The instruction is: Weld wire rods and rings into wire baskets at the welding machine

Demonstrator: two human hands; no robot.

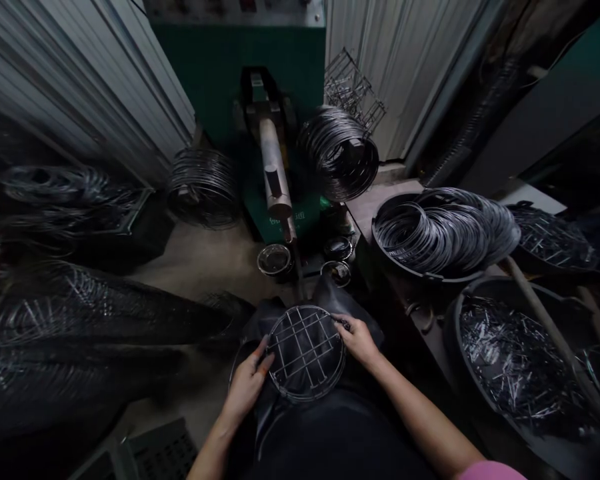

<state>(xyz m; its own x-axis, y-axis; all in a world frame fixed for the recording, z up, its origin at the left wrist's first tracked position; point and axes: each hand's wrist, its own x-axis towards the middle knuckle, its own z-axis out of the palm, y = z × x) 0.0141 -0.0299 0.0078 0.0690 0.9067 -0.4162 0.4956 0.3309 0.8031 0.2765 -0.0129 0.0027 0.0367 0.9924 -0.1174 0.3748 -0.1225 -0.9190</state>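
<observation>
A round wire rack [307, 352], a ring crossed by a grid of straight rods, is over my lap. My left hand [247, 383] is closed on the left side of its rim, with something orange on the fingers. My right hand [359, 339] grips the upper right of the rim; small dark pieces seem to show at its fingertips, too unclear to name. Just beyond the rack stands a green machine [205, 73] with a thick metal arm [275, 163] pointing towards me. Dark fabric lies under the rack.
Wire ring bundles hang left [203, 187] and right [337, 153] of the machine. To my right are a basin [405, 270] of wire rings and a tub [457, 333] of short rods. Small round containers [274, 260] sit below the arm. Dark heaps of wire [90, 293] lie left.
</observation>
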